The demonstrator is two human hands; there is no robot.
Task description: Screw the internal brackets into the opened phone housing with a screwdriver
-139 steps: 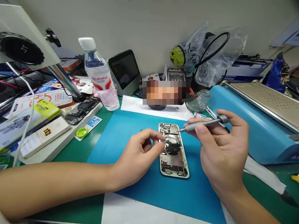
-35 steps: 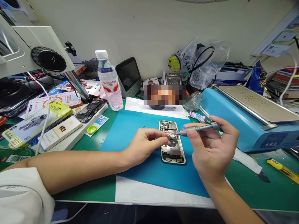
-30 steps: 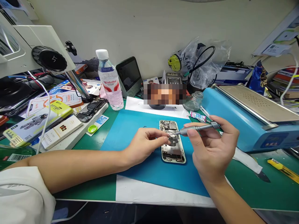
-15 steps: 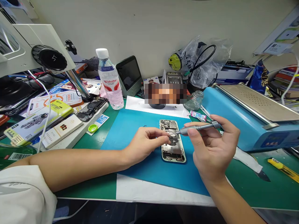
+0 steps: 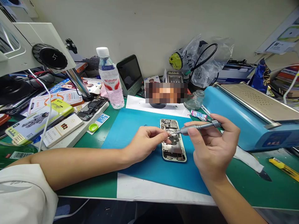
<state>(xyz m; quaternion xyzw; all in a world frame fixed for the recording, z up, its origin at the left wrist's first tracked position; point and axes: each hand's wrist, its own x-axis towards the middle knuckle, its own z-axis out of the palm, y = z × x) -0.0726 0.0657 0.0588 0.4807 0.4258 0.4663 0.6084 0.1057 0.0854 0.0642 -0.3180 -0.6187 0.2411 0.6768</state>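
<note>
A grey precision screwdriver (image 5: 184, 130) lies across the fingers of my right hand (image 5: 213, 149), its slim tip pointing left. Thumb and fingers close around its barrel. My left hand (image 5: 146, 141) is pinched shut right at that tip; whatever is between the fingertips is too small to make out. Beneath both hands, an opened smartphone (image 5: 175, 151) shows its inner parts and a pale frame. It rests on a blue mat (image 5: 140, 171), and my left fingertips hide part of its middle.
A water bottle (image 5: 111, 82) stands at the back left. Boxes, a yellow battery pack (image 5: 46, 119) and a microscope arm (image 5: 35, 43) crowd the left. On the right are a blue machine (image 5: 238, 115), a wrapped blade (image 5: 249, 160) and a yellow cutter (image 5: 283, 168).
The view has shifted very slightly. My left fingertips and the screwdriver tip keep nearly the same place above the phone; the right hand still holds the screwdriver.
</note>
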